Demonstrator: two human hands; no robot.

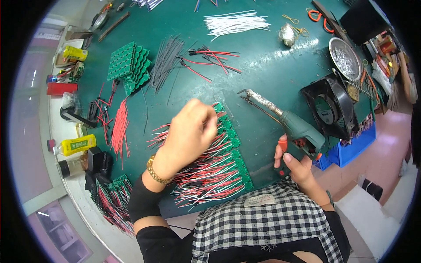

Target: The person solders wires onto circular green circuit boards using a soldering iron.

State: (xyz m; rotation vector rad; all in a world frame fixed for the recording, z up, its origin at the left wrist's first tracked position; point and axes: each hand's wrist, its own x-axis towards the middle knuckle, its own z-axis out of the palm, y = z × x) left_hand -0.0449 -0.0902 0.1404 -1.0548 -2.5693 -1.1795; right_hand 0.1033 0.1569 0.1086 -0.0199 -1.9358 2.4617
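Observation:
My left hand (193, 129), with a gold watch on its wrist, is over the far end of a row of green circuit boards (237, 163). Its fingers are curled together, and whatever they pinch is hidden. Many red, white and black wires (204, 177) fan out to the left from these boards, partly under my left wrist. Off to the right, my right hand (303, 172) grips the red-and-black handle of a green soldering gun (302, 130). The gun's metal tip points up and left, apart from the boards.
A stack of green boards (131, 61), red wires (120, 129), dark grey wires (165, 59) and white wires (237, 24) lie around the green table. A black fan (329, 107), a metal bowl (344, 57) and orange scissors (315, 16) line the right side. Bottles (76, 144) stand left.

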